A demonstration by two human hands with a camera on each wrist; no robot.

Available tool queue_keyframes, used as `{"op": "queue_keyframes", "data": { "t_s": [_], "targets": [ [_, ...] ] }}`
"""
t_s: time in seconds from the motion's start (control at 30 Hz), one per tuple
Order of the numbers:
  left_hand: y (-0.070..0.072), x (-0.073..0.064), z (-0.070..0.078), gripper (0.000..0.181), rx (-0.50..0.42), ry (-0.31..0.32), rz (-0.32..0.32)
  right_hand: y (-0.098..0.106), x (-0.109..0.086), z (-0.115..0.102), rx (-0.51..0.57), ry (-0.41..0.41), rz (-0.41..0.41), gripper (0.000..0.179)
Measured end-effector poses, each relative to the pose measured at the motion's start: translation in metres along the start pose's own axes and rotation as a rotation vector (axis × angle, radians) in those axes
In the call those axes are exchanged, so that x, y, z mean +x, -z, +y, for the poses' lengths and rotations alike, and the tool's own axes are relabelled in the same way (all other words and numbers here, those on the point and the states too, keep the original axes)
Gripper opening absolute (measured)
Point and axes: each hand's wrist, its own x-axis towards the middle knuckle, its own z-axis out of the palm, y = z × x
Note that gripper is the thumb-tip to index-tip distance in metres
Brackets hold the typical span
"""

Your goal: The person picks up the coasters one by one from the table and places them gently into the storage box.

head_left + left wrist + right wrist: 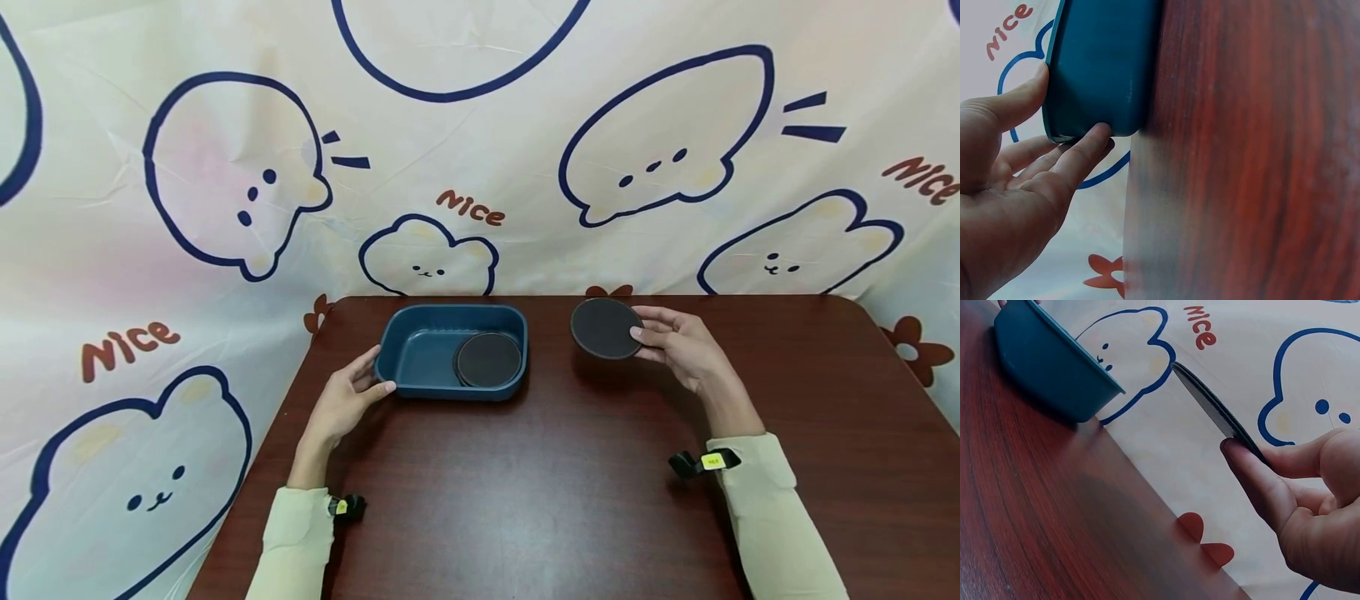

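Note:
A blue rectangular plastic bin stands near the table's far edge, left of the middle. My left hand holds its left end, thumb at the near corner and fingers along the end wall; the left wrist view shows this hand on the bin close up. Inside the bin, toward the right, lie black round coasters, seemingly stacked. To the right of the bin, my right hand pinches another black round coaster by its right edge, raised and tilted. It appears nearly edge-on in the right wrist view.
The dark brown wooden table has its far edge against a pale curtain printed with cartoon bears and the word Nice. A black strap device is on the right wrist and a similar one on the left.

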Motion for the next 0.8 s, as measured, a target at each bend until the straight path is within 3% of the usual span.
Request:
{"op": "queue_keyframes", "data": {
  "t_s": [0.8],
  "targets": [
    [0.001, 0.0, 0.0, 0.078, 0.003, -0.006, -0.004, -0.03, 0.011, 0.0, 0.016, -0.019, -0.018, 0.062]
  ]
}}
